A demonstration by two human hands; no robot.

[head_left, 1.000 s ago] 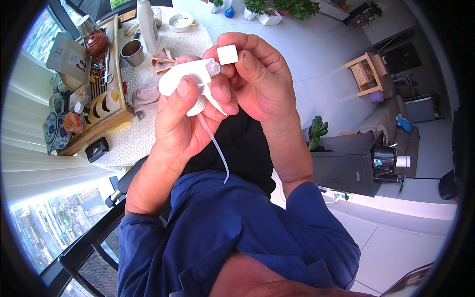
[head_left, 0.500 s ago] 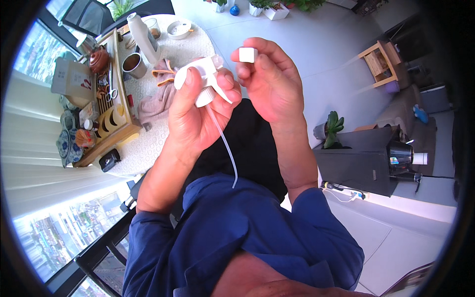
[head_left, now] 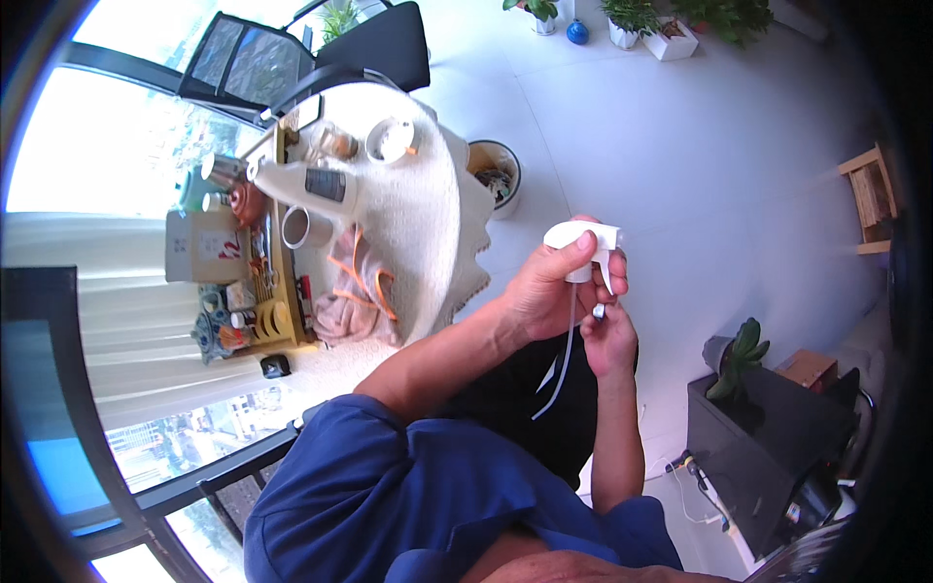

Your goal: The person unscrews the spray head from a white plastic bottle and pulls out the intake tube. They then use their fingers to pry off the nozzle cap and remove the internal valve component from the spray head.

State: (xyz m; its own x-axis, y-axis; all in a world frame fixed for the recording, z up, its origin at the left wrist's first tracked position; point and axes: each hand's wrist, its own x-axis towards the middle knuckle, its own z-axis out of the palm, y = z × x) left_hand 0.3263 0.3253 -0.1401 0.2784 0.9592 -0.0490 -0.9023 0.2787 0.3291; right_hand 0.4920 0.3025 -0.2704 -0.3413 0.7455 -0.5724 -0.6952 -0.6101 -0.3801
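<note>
My left hand (head_left: 546, 282) is wrapped round a white trigger sprayer head (head_left: 564, 234), its thumb on the side and fingers round the trigger. The sprayer's thin clear dip tube (head_left: 564, 379) hangs down in front of my dark trousers. Just below the sprayer, my right hand (head_left: 614, 342) is closed, pinching a small white nozzle cap (head_left: 599, 311) that shows only partly between the fingertips. The cap is apart from the sprayer's clear tip. A white bottle (head_left: 292, 183) lies toward the left on the round table, away from both hands.
The cloth-covered round table (head_left: 423, 223) carries a cup (head_left: 303, 226), an ashtray (head_left: 389, 142), a crumpled cloth (head_left: 355, 311) and a wooden tea tray (head_left: 284, 311). Beside it stands a waste bin (head_left: 496, 175). At right is a dark cabinet (head_left: 768, 428) with a potted plant (head_left: 743, 355).
The view has shifted, bringing more of the table and the bin into sight. My right hand has moved from beside the sprayer to below it, still holding the cap.
</note>
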